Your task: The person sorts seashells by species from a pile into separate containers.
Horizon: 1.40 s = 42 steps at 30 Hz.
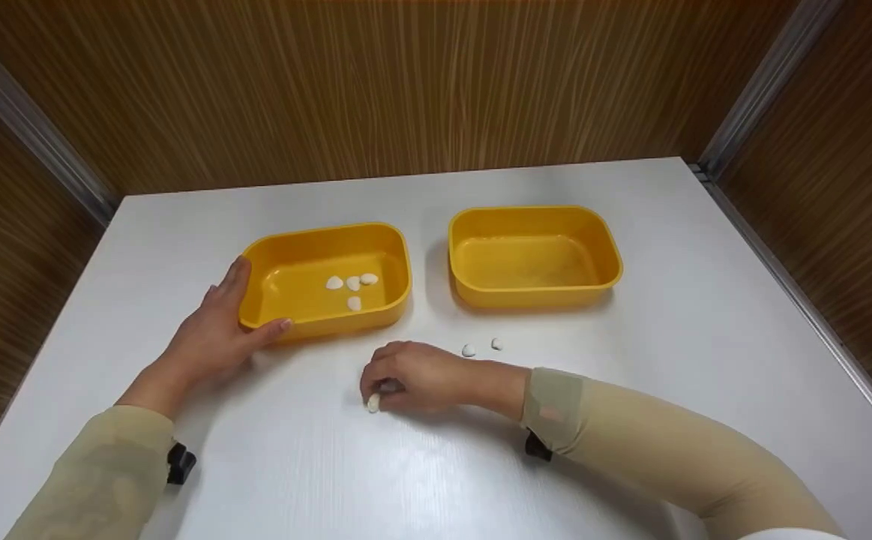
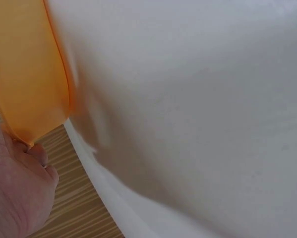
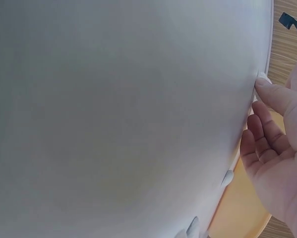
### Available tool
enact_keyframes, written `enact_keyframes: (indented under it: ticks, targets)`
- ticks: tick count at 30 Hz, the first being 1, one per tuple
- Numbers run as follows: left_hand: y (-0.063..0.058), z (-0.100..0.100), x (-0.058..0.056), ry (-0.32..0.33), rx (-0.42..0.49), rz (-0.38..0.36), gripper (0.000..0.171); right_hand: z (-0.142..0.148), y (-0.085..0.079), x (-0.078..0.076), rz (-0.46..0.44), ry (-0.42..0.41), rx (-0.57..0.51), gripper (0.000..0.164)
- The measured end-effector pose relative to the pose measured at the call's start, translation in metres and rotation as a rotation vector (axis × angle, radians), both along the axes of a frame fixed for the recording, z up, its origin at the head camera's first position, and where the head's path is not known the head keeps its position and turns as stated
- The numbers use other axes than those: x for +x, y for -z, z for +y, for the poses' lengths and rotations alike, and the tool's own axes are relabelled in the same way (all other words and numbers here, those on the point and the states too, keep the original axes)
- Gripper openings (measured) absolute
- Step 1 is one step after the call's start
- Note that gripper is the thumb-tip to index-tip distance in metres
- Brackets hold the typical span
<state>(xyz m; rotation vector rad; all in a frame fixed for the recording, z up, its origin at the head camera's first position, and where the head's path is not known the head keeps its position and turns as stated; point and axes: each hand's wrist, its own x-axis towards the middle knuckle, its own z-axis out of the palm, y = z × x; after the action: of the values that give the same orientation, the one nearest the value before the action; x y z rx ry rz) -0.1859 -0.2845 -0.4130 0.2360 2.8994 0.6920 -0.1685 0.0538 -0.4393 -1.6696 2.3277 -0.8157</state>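
Observation:
My left hand point(image 1: 214, 330) grips the left end of a yellow plastic bin point(image 1: 293, 300), thumb on its front wall and fingers along its side. Several small white shells point(image 1: 354, 303) lie inside this bin. In front of it, my right hand point(image 1: 424, 375) pinches another white shell point(image 1: 373, 403) between thumb and fingers, at the tabletop. The right wrist view shows this shell point(image 3: 263, 77) at the fingertips, partly covered. Two more shells point(image 1: 468, 350) lie on the table beyond the right wrist.
A second yellow bin point(image 1: 537, 298) stands to the right, with no shells visible inside. Both bins sit on a white table point(image 1: 436, 472). Wood-patterned panels point(image 1: 406, 90) enclose the table at the back and sides.

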Motion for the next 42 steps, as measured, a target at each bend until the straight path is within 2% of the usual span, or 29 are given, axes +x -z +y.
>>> enact_keyframes:
  ticks: [11,30,35,42]
  targets:
    - [0.0,0.0,0.0,-0.009,0.004,-0.015,0.123,0.0,-0.005,0.0,-0.076,0.013,0.065,0.011]
    - [-0.001,0.001,0.002,-0.019,-0.007,-0.022,0.123,0.003,-0.009,-0.003,-0.069,0.009,0.066,0.016]
    - [-0.001,0.002,0.001,-0.026,-0.005,-0.035,0.123,0.002,-0.022,-0.012,-0.083,0.01,-0.013,0.019]
    - [-0.001,0.002,0.001,-0.027,-0.003,-0.024,0.122,-0.005,-0.057,-0.032,-0.08,0.069,-0.12,0.022]
